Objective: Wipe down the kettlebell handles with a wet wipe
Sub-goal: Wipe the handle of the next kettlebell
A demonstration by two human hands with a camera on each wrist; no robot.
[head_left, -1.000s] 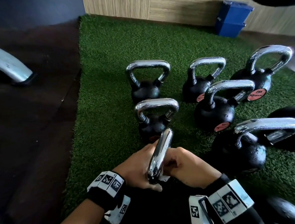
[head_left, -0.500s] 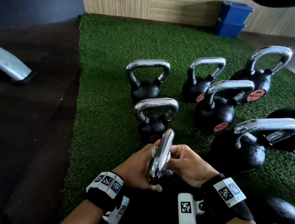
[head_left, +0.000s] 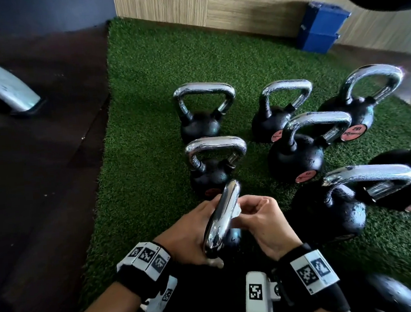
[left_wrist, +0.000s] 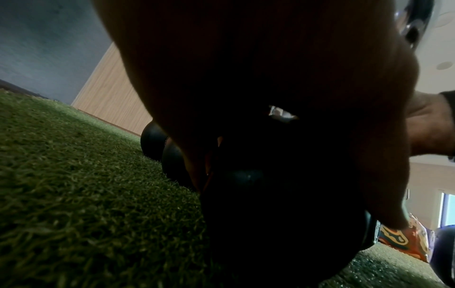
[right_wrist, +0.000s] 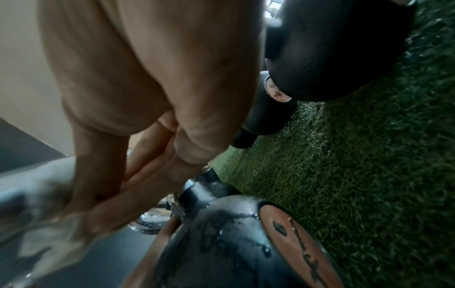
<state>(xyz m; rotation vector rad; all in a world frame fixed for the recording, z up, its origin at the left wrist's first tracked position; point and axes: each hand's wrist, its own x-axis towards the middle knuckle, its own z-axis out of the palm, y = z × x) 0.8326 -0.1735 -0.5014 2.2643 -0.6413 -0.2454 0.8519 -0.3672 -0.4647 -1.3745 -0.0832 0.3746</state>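
The nearest kettlebell stands on the turf in front of me, its chrome handle [head_left: 222, 220] seen edge-on in the head view. My left hand [head_left: 186, 234] grips that handle from the left, thumb under its near end. My right hand [head_left: 255, 215] is on the handle's right side, fingers curled and pinching a white wet wipe [head_left: 236, 209] against the chrome. In the right wrist view the wipe [right_wrist: 51, 241] is a blurred white patch at the fingertips, above the black wet ball [right_wrist: 221, 249]. The left wrist view is mostly dark palm over the ball [left_wrist: 270, 204].
Several more black kettlebells with chrome handles, such as one just behind [head_left: 216, 160] and a large one to the right [head_left: 340, 208], crowd the green turf [head_left: 144, 99]. Dark floor [head_left: 40, 182] and a grey curved metal leg [head_left: 2, 84] lie left. A blue box [head_left: 320, 28] stands by the wooden wall.
My right hand has turned palm-up and slid the wipe further up the handle's right side. The left hand has kept its hold on the handle.
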